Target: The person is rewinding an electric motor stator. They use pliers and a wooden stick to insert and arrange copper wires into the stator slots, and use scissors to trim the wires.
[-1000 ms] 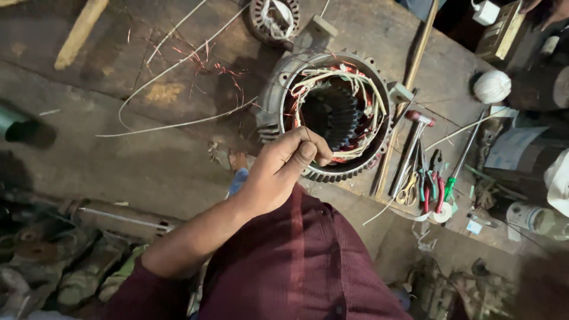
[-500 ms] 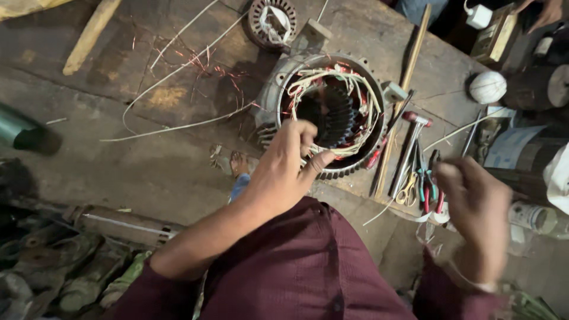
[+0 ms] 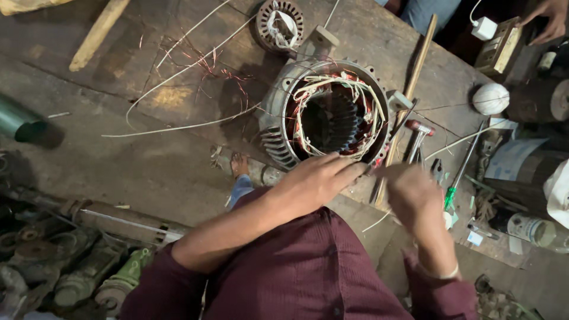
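Both hands fingertip-close at motor stator rim

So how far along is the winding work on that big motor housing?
Pale coils already sit looped round the inside of the motor housing. In hand: left hand and right hand meet at its near rim, the right one blurred. Left: coil ends stick up loose, and loose wires lie on the bench.
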